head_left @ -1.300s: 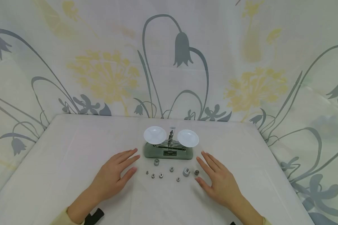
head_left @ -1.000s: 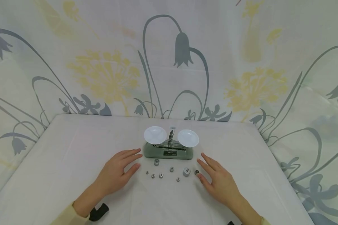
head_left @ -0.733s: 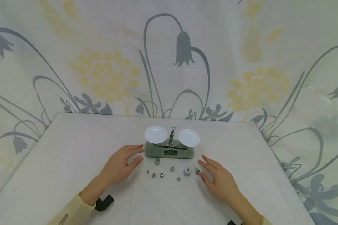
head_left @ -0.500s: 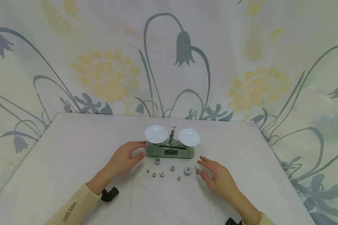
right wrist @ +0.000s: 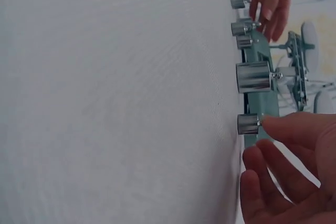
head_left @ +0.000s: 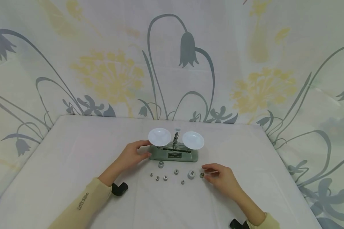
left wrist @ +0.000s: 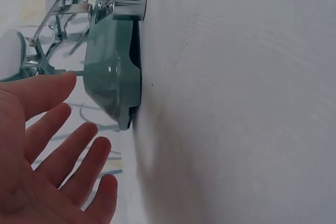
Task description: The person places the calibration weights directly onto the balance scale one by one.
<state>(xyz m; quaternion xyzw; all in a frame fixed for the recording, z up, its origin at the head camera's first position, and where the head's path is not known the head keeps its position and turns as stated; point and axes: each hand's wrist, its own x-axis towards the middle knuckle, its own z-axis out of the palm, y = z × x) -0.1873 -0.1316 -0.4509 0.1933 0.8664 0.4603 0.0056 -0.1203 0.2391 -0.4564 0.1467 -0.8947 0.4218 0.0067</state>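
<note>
- Head view: the balance scale stands upright on the white-covered worktop, with eight metal weights scattered in front of it.
- Head view: the scale should feel stiff and fairly heavy, steadiest when taken by both ends of its base; the white pans on top look like poor, delicate places to hold.
- Head view: the left hand is at the scale's left end, thumb and a finger about the corner; whether they touch it I cannot tell.
- Head view: the right hand is in front of the scale's right end, fingers loosely bent beside the rightmost weight.
- Left wrist view: the left hand is spread and relaxed, grasping nothing; the scale's glossy green, rounded end is probably slick.
- Right wrist view: the right thumb tip reaches the rightmost weight's knob, the other fingers apart from it, so no grip shows.
- Right wrist view: the weights, in front of the scale, are shiny knobbed cylinders, likely hard, dense and slippery-sided; the slim knobs offer the best pinch.
</note>
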